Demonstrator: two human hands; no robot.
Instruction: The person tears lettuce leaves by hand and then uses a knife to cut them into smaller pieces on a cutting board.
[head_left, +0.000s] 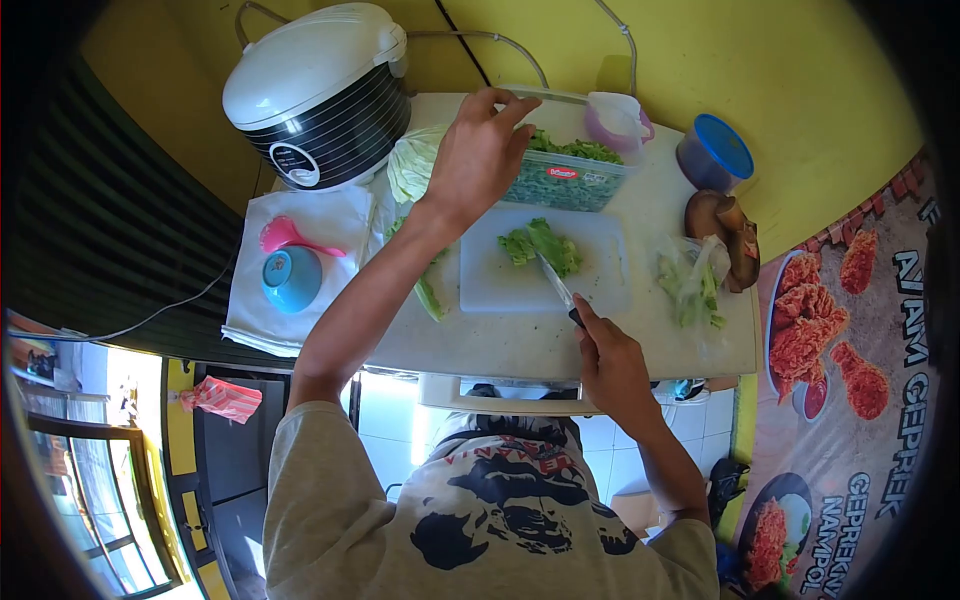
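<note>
A yellow wall [720, 70] backs the white table [480, 345], above a pale tiled floor [385, 422], beside a bright window [85, 465].

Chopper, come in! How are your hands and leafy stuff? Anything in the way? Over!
Right grip holds knife at greens on cutting board. Left grip by plastic tub, hold unclear. Nothing seen blocking the knife.

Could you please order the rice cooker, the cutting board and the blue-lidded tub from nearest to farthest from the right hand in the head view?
From the right hand:
1. Cutting board, just ahead and slightly left
2. Blue-lidded tub, farther ahead, to the right
3. Rice cooker, at the far left
</note>
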